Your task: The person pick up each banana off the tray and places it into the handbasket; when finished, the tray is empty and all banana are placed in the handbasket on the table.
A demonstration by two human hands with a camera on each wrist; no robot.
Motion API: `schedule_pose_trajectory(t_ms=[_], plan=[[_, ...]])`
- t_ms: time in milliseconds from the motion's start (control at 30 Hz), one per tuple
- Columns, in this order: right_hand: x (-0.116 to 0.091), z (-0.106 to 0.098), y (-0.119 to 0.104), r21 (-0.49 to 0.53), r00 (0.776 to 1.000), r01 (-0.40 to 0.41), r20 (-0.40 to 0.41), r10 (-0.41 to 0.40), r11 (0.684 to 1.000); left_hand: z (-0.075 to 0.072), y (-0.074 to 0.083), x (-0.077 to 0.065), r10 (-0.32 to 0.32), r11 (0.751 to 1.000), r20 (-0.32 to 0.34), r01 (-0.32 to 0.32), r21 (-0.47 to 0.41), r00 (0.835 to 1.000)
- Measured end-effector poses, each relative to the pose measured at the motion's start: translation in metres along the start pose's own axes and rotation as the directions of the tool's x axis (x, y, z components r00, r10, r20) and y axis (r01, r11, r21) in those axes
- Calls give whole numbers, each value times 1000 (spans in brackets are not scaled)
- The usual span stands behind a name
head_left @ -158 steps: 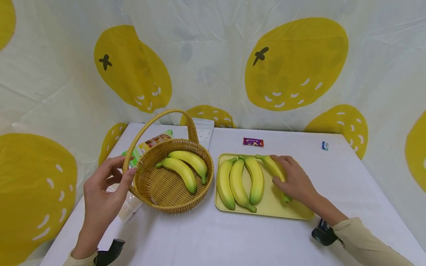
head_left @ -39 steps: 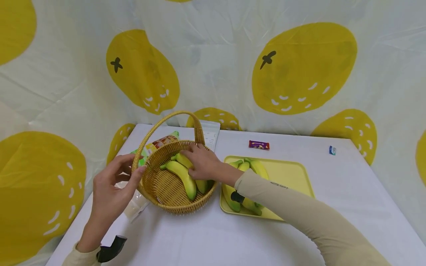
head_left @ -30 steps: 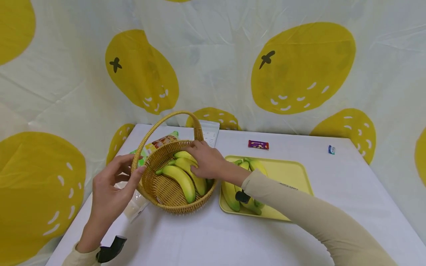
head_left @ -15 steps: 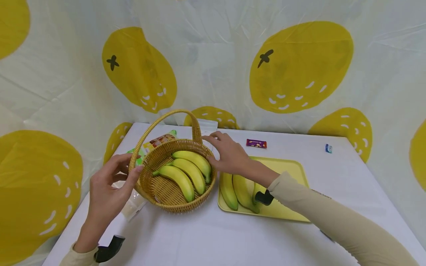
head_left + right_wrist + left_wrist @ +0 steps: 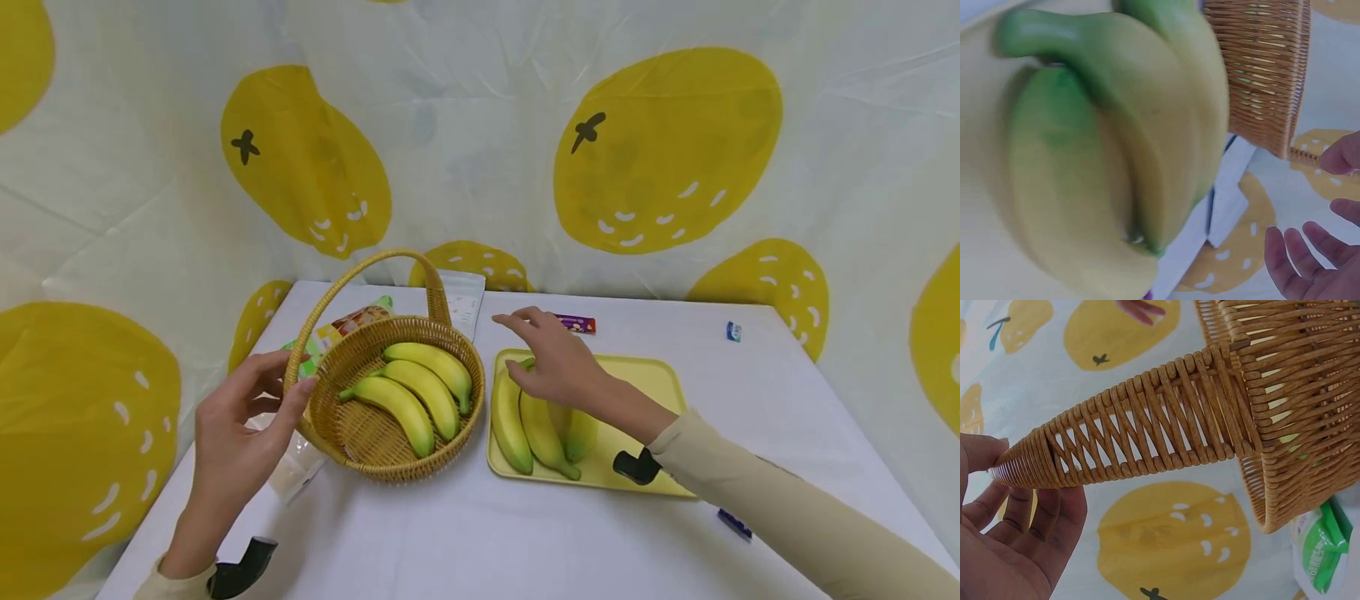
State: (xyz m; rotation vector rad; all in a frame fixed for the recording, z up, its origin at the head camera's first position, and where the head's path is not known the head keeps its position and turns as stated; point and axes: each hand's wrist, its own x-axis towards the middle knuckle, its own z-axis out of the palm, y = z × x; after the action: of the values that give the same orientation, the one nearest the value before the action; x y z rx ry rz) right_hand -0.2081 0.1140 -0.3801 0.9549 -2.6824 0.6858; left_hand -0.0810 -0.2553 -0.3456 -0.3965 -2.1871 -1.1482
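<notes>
Though plain, tabletop (image 5: 420, 533) beneath basket (image 5: 363, 435), patterned sheeting (image 5: 480, 142) behind.

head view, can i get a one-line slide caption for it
Left hand gripping a handled wicker basket with three bananas, right hand empty over more bananas on a yellow tray

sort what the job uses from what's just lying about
Apparently in use:
round brown wicker basket
three yellow bananas in it
pale yellow rectangular tray
three more bananas on it

Lying about:
purple wrapped bar
small blue packet
green printed bag
flat white pouch
pale translucent packet
dark blue item
</notes>
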Motion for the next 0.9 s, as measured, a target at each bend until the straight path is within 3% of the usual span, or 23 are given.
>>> schedule_pose_trajectory(t_ms=[500,733,900], plan=[[-45,5,28,-21,996,-79,-32,79,997,-1,-1,-1,9,999,-2,-9,32,1000],[-65,13,34,-43,988,-151,-10,151,988,0,-2,-2,0,999,-8,1,33,1000],[-75,15,36,-77,988,-153,-17,152,985,0,-3,-2,-6,1000,-9,6,30,1000]])
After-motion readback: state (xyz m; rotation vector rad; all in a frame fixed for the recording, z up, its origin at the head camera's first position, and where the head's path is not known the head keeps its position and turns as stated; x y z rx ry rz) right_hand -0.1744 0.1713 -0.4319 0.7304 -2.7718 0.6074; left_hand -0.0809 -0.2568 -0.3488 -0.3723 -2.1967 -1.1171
